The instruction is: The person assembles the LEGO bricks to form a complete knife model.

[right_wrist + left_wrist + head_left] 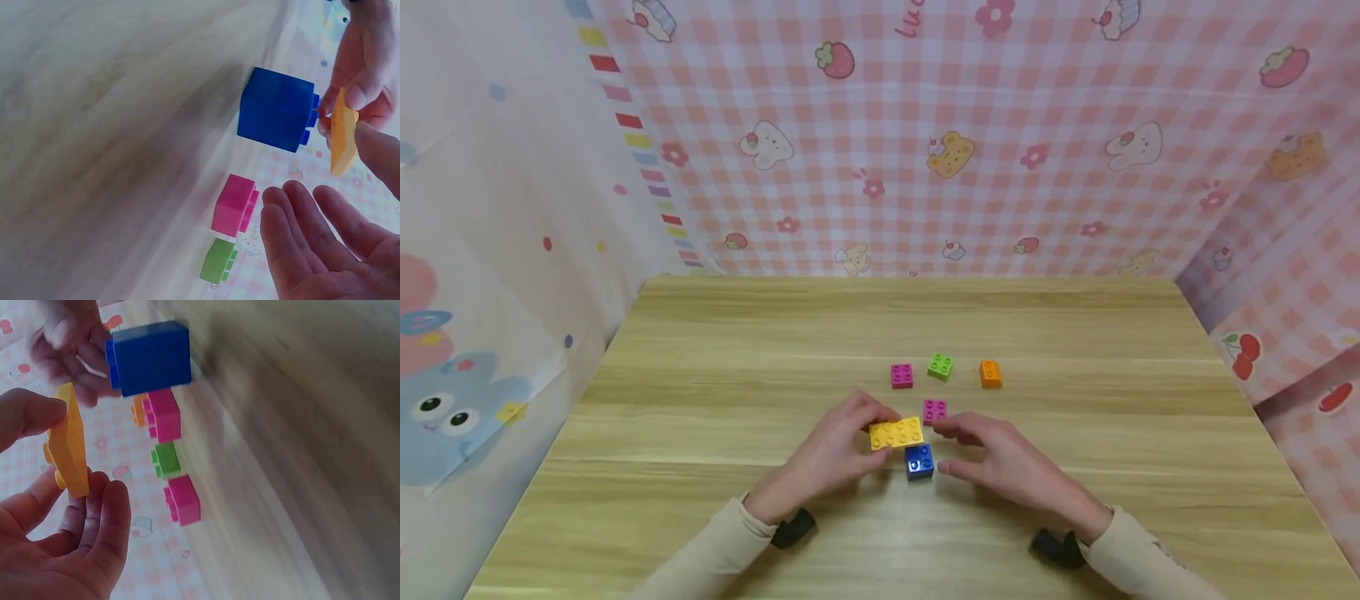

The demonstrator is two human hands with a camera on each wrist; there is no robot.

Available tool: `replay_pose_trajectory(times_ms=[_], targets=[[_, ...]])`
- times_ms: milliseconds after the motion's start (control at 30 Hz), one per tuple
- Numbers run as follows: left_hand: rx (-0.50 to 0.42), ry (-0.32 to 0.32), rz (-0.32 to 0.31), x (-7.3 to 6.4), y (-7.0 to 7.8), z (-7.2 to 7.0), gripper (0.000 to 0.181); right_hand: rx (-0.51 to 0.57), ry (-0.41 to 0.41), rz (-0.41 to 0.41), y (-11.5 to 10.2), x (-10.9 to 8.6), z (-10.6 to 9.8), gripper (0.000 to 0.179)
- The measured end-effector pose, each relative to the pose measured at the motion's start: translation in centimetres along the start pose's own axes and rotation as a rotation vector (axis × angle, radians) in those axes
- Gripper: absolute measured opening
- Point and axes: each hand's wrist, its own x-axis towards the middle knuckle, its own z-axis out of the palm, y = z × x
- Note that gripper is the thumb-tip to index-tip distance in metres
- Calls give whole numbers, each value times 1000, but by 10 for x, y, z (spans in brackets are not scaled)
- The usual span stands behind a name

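Observation:
My left hand (838,442) pinches a flat yellow toy brick (896,433), several studs long, between thumb and fingers. In the left wrist view the yellow brick is seen nearly edge-on, held off the table. Just below it in the head view, a taller blue brick (919,462) stands on the table, studs up. Beside the blue brick, my right hand (1003,458) has its thumb and fingers spread apart with nothing between them. A pink brick (935,411) sits just past the right fingertips. The right wrist view shows the yellow brick at the blue brick's stud side, apart from it.
Farther back on the wooden table (760,333) stand another pink brick (902,376), a green brick (940,367) and an orange brick (991,374) with a rounded side. A pink checked cloth (880,150) hangs behind the table's far edge.

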Motion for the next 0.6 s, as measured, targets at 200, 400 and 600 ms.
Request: replay_pose_trajectory(times_ms=[200, 400, 600], targets=[[6, 2, 25, 0, 4, 9, 39, 23, 36, -60, 1, -1, 0, 43], [2, -15, 7, 0, 7, 16, 39, 49, 42, -73, 2, 0, 1, 49], [26, -17, 27, 1, 10, 23, 39, 31, 51, -120, 4, -1, 1, 46]])
